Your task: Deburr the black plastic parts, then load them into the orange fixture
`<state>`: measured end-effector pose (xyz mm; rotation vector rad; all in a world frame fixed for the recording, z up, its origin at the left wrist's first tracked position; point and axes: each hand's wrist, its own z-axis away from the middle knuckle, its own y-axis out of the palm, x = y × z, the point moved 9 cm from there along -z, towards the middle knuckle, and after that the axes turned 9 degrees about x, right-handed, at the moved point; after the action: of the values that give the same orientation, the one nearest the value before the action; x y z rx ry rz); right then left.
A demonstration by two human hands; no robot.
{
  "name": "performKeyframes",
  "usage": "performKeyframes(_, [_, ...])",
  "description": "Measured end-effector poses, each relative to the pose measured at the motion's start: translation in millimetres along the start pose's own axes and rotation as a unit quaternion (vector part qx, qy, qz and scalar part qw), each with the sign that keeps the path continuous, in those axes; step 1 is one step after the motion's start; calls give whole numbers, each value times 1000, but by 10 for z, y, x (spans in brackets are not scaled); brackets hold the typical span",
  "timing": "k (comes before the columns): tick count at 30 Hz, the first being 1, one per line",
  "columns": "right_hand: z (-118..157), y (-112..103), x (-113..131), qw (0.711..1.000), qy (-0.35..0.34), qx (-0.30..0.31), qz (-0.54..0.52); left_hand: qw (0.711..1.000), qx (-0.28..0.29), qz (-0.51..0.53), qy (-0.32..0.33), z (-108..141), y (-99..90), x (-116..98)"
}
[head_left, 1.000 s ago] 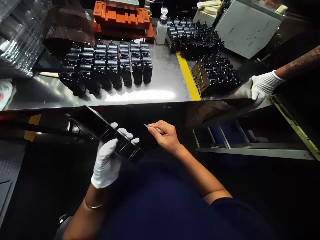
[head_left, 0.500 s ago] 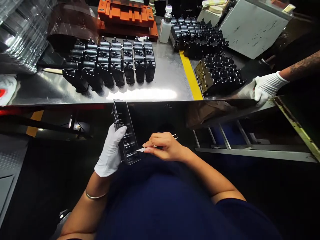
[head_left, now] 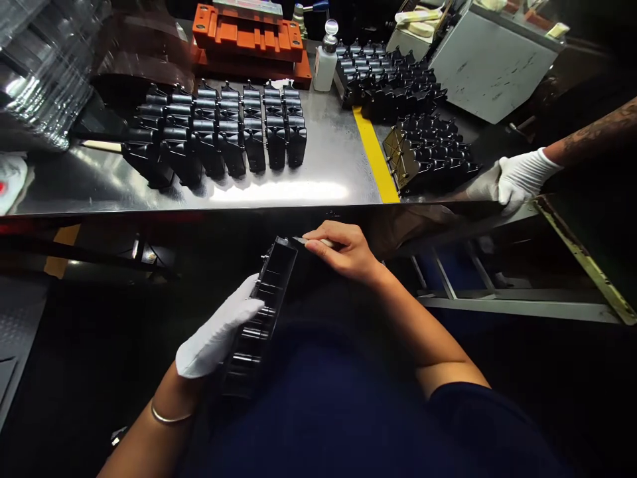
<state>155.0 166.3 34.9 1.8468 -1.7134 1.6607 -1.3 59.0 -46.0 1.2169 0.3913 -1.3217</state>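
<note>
While held in a firm, narrow grip by the white-gloved left hand (head_left: 219, 335), a black plastic housing (head_left: 261, 309) sits at six o'clock, its top corner touching the blade of a craft knife (head_left: 311, 240) pinched in the bare right hand (head_left: 343, 251). Rows of similar housings (head_left: 253, 143) stand on a steel table (head_left: 318, 159) at twelve o'clock, near an orange fixture (head_left: 249, 40) and a clear bottle (head_left: 326, 63). A co-worker's gloved hand (head_left: 515, 180) lies at three o'clock, at the table edge.

The left hand (head_left: 216, 338) covers one side of the black part (head_left: 273, 282), so the surface under it cannot be seen. The right hand (head_left: 346, 251) hides most of the small knife (head_left: 299, 239), and its tip is too small to tell. The co-worker's arm (head_left: 597, 133) is cut off by the right border.
</note>
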Motion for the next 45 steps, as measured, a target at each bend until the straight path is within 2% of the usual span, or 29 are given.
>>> performKeyframes(3, [23,62,148,994,-27,105,8,994,61,50,-72,61,7,140])
performKeyframes(5, [36,86,200,987,-35,158,22,992,72,56,-92,91,-13,163])
performKeyframes(11, [29,151,286,958,-66,268,73,994,86,-47,-57,85,-97,43])
performKeyframes(15, [22,201,324,946,-89,302,80,985,129,-92,-68,64,-76,70])
performKeyframes(17, [11,210,307,947,-97,293,87,985,128,-72,-88,81,-88,161])
performKeyframes(19, [2,219,272,956,-102,264,84,990,89,-37,-98,117,-144,252])
performKeyframes(21, [-5,220,227,972,-97,208,51,996,25,-15,-80,151,-220,276])
performKeyframes(23, [0,182,160,991,-67,115,3,999,-14,-19,-48,157,-237,221])
performKeyframes(25, [46,125,72,1000,-7,10,-22,998,5,-49,-29,108,-150,131])
performKeyframes(27, [113,125,39,998,48,-44,-13,995,50,-80,-26,37,-30,58])
performKeyframes(29, [148,178,90,997,68,-39,11,993,67,-97,-20,-18,18,4])
performKeyframes(33, [175,238,226,996,65,-15,60,992,42,-119,-11,-51,-26,13])
performKeyframes(40, [193,313,286,986,62,35,150,992,38,-122,-19,-56,7,65])
performKeyframes(43, [194,289,297,991,41,62,107,989,36,-141,-5,-85,43,8])
performKeyframes(45, [195,198,308,996,30,45,73,986,-23,-167,12,-97,-37,-31])
